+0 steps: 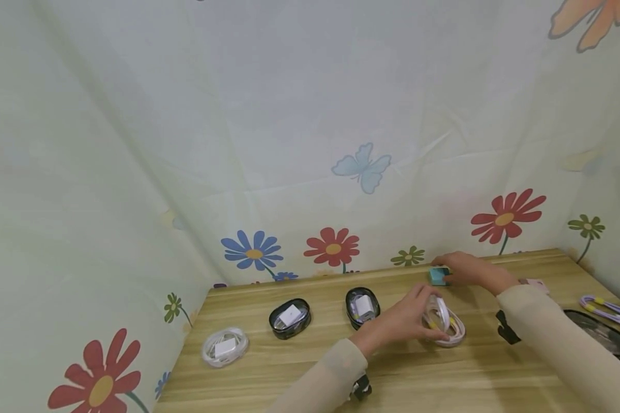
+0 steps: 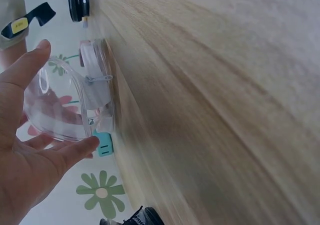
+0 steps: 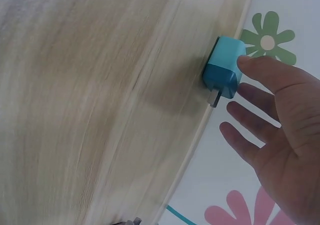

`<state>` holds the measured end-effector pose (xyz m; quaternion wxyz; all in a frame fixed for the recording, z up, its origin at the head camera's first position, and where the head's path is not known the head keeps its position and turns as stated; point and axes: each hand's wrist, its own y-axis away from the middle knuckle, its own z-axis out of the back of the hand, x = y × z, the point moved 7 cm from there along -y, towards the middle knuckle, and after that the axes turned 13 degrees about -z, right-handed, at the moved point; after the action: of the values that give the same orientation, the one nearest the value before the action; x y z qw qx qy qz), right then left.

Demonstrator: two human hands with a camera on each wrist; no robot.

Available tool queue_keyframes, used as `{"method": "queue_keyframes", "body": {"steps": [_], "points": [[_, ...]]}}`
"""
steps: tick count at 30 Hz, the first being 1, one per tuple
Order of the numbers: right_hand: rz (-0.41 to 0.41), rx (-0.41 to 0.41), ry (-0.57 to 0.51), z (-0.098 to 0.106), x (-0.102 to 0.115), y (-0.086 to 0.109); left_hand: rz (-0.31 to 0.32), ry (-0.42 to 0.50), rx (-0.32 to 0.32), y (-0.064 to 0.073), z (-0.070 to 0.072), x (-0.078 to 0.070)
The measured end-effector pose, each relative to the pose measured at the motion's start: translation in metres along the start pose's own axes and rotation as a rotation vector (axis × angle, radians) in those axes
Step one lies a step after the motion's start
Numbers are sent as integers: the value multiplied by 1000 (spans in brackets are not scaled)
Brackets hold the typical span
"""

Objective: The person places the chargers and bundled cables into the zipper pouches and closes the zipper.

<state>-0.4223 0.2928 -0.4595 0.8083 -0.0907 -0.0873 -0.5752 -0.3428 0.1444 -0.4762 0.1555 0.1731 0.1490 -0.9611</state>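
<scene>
My left hand (image 1: 405, 315) grips a clear plastic lid (image 2: 55, 102) between thumb and fingers. The lid is tilted up beside a clear case base (image 2: 107, 105). A coiled pale cable (image 1: 457, 331) with a yellow tie lies there, partly behind the lid in the head view. Farther back, my right hand (image 1: 467, 269) pinches a teal plug charger (image 3: 225, 65) near the table's back edge. Its thumb is at the charger's side, and the metal prongs (image 3: 215, 97) stick out at one end. The other fingers of that hand are spread apart.
To the left on the wooden table (image 1: 310, 355) are a clear case (image 1: 225, 347) and two black cases (image 1: 290, 318), (image 1: 363, 308), each with a white charger. At right lie a black case (image 1: 601, 335) and a purple cable (image 1: 609, 312). A flowered cloth (image 1: 289, 143) hangs behind.
</scene>
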Motion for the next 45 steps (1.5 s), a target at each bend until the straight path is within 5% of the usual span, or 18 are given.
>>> {"method": "queue_keyframes", "body": {"steps": [26, 45], "points": [[22, -20, 32, -7, -2, -11, -18, 1, 1, -2, 1, -6], [78, -31, 33, 18, 21, 17, 10, 8, 1, 2, 2, -5]]}}
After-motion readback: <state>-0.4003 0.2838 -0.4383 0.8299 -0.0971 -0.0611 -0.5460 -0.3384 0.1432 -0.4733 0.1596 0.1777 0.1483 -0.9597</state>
